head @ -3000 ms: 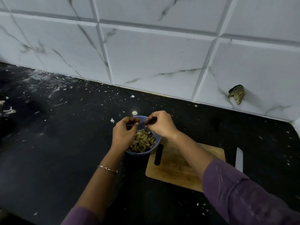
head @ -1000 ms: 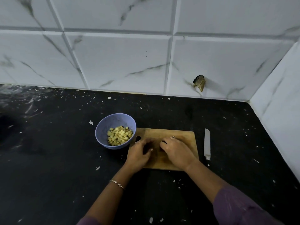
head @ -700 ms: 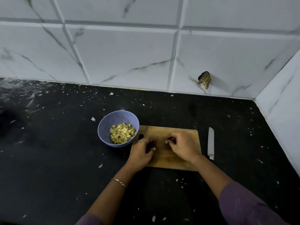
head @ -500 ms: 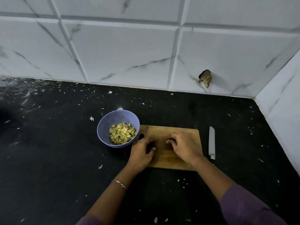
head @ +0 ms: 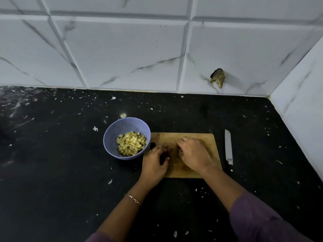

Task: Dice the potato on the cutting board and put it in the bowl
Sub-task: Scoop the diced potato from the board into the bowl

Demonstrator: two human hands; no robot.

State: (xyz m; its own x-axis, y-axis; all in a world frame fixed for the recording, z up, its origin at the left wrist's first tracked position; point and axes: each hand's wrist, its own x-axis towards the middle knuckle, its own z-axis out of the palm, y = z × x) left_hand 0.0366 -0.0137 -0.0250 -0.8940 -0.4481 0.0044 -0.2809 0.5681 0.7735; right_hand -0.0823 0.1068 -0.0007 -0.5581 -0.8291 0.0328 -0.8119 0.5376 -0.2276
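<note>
My hands are both down on the board (head: 208,147), fingers curled against the wood. My left hand (head: 154,165) is at its left end and my right hand (head: 194,154) is near the middle. I cannot tell whether either one pinches anything, because the fingertips are hidden. The potato (head: 131,144), diced, lies in the bowl (head: 111,137) just left of the board. The knife (head: 228,147) lies on the counter (head: 70,172) to the right.

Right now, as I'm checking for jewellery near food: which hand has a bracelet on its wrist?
The left hand, next to the bowl: a thin chain circles its wrist. The right hand, nearer the knife, has a bare wrist.
</note>
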